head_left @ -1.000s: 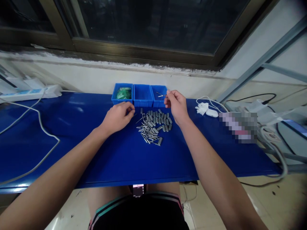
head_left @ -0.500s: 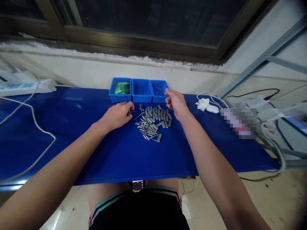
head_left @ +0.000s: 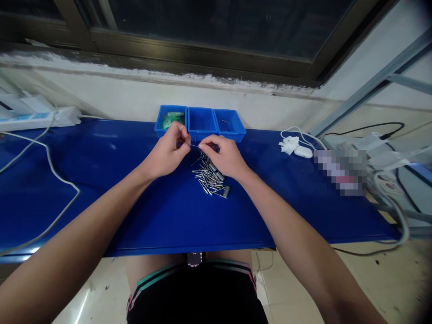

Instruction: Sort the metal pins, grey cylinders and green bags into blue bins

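Note:
My left hand (head_left: 169, 150) is closed in a pinch on one end of a thin metal pin (head_left: 195, 146) above the table. My right hand (head_left: 225, 155) has its thumb and finger closed at the pin's other end. Beneath my right hand lies a pile of metal pins (head_left: 207, 181), each with a thicker shiny part and a thin shank. Grey cylinders lie among and beside them; one grey cylinder (head_left: 226, 192) sits at the near edge of the pile. My right hand hides most of the other cylinders.
Three blue bins stand side by side along the wall: a left bin (head_left: 158, 131) with green bags, a middle bin (head_left: 201, 134), and a right bin (head_left: 236, 134) with a few thin pins. A white cable (head_left: 50, 157) crosses the blue table's left; a white charger (head_left: 303, 152) lies right.
My right hand has come left from beside the right bin to meet my left hand. My left hand has lifted slightly with the pin, which now spans both hands.

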`<move>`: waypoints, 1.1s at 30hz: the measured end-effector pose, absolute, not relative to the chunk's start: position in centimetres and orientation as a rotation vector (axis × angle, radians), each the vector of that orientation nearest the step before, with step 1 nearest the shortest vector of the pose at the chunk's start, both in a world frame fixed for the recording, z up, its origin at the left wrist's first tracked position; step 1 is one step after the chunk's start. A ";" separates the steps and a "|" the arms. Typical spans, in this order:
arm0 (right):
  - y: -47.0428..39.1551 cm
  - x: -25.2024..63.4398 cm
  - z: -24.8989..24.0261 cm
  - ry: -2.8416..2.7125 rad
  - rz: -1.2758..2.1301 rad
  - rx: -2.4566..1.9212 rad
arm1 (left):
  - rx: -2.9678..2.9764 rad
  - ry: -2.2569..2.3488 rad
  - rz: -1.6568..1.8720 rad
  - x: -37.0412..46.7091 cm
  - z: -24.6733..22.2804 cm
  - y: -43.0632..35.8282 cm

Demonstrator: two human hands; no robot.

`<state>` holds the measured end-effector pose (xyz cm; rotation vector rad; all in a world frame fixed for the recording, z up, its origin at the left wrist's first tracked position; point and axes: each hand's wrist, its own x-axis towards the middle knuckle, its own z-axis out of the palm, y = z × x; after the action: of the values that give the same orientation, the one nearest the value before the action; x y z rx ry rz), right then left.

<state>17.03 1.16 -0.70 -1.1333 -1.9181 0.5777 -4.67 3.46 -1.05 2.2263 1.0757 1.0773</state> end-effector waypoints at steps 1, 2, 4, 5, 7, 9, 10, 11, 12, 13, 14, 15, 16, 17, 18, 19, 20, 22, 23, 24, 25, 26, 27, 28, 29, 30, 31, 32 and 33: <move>1.1 17.0 -0.6 -1.895 0.610 -1.139 | 2.164 1.049 1.106 -4.5 -1.1 3.5; 1.1 17.0 -0.6 -1.878 0.646 -1.136 | 2.097 1.025 1.132 -4.4 -1.1 3.4; 1.2 17.1 -0.5 -1.838 0.704 -1.095 | 2.021 1.007 1.160 -4.1 -0.8 3.2; 1.3 17.1 -0.5 -1.804 0.722 -1.065 | 2.015 1.003 1.170 -4.0 -0.7 3.1; 1.4 17.1 -0.5 -1.728 0.747 -1.024 | 2.024 0.973 1.196 -3.8 -0.3 2.7; 1.5 17.1 -0.6 -1.687 0.766 -1.021 | 2.033 0.944 1.218 -3.7 -0.1 2.5; 1.4 17.1 -0.6 -1.688 0.778 -1.029 | 2.034 0.943 1.226 -3.6 -0.1 2.4; 1.4 17.0 -0.7 -1.700 0.795 -1.038 | 2.036 0.951 1.227 -3.5 -0.1 2.3; 1.4 16.9 -0.8 -1.716 0.815 -1.046 | 2.040 0.964 1.225 -3.5 -0.1 2.2; 1.3 16.8 -0.8 -1.725 0.833 -1.048 | 2.047 0.978 1.221 -3.5 -0.2 2.2; 1.3 16.7 -0.9 -1.726 0.846 -1.044 | 2.056 0.992 1.215 -3.4 -0.2 2.2; 1.3 16.7 -0.8 -1.719 0.849 -1.034 | 2.062 1.002 1.209 -3.4 -0.3 2.1; 1.4 16.7 -0.7 -1.703 0.842 -1.021 | 2.062 1.007 1.207 -3.4 -0.3 2.1; 1.4 16.9 -0.5 -1.675 0.834 -1.008 | 2.055 1.005 1.212 -3.5 -0.2 2.1; 1.5 17.1 -0.1 -1.639 0.832 -1.001 | 2.046 0.998 1.223 -3.5 -0.2 2.1; 1.7 17.5 0.3 -1.592 0.839 -1.000 | 2.044 0.995 1.232 -3.6 -0.1 2.1; 1.8 18.0 0.7 -1.538 0.855 -1.005 | 2.063 1.000 1.229 -3.8 0.0 2.1; 2.2 19.3 1.5 -1.415 0.886 -1.022 | 2.198 1.044 1.126 -4.1 0.0 2.1; 2.4 20.0 1.8 -1.351 0.894 -1.028 | 2.302 1.083 1.024 -4.3 -0.1 2.2; 2.7 20.6 2.0 -1.285 0.899 -1.035 | 2.406 1.130 0.903 -4.5 -0.2 2.2; 2.9 21.2 2.0 -1.216 0.907 -1.046 | 2.493 1.175 0.775 -4.6 -0.3 2.2; 3.2 21.7 1.9 -1.149 0.918 -1.065 | 2.552 1.214 0.660 -4.7 -0.5 2.2; 3.5 22.0 1.7 -1.087 0.935 -1.095 | 2.584 1.246 0.572 -4.8 -0.7 2.2; 3.8 22.3 1.5 -1.034 0.963 -1.138 | 2.597 1.268 0.508 -4.8 -0.8 2.2; 4.0 22.4 1.2 -0.993 1.000 -1.188 | 2.599 1.276 0.462 -4.7 -0.9 2.2; 4.2 22.5 0.9 -0.966 1.038 -1.236 | 2.603 1.275 0.430 -4.7 -1.0 2.2; 4.4 22.4 0.7 -0.952 1.070 -1.275 | 2.610 1.269 0.412 -4.7 -1.0 2.3; 4.5 22.4 0.5 -0.946 1.091 -1.304 | 2.619 1.262 0.404 -4.7 -1.1 2.3; 4.5 22.3 0.4 -0.955 1.094 -1.320 | 2.630 1.251 0.399 -4.7 -1.1 2.4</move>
<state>22.27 4.50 0.36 -1.3199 -0.9547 1.0936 -4.65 2.35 -1.06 2.6299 1.2514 0.3992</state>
